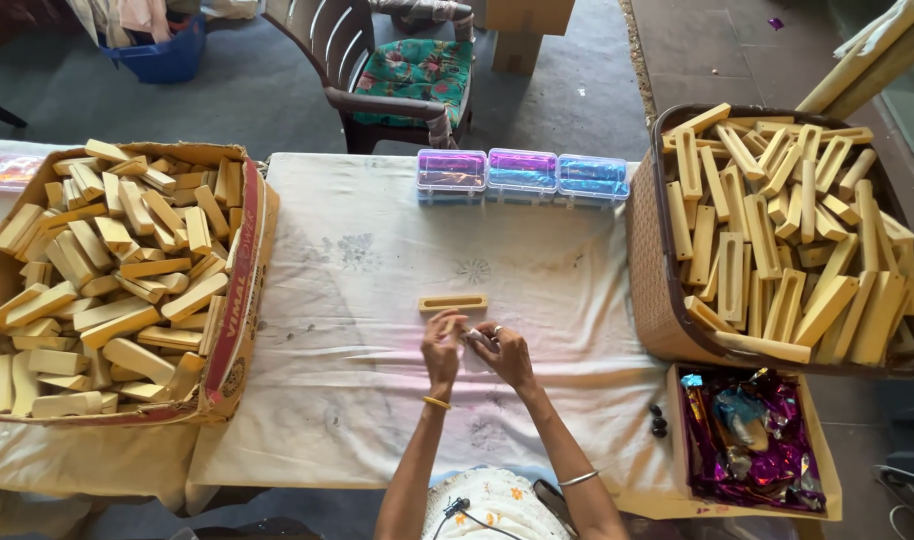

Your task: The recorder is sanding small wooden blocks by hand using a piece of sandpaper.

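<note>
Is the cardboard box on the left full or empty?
Full: the cardboard box is heaped above its rim with pale wooden blocks.

A printed cardboard carton [239, 300] stands left; three clear plastic cases [522, 175] sit opposite.

Carton [239, 300] of blocks left, basket [649, 260] of blocks right, slotted block [453, 302] between, on table [357, 400].

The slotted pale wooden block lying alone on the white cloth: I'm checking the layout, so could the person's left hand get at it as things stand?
Probably yes. The slotted pale wooden block lies just beyond the left hand on bare white cloth, with nothing between them; both hands are busy with a small item, though.
</note>
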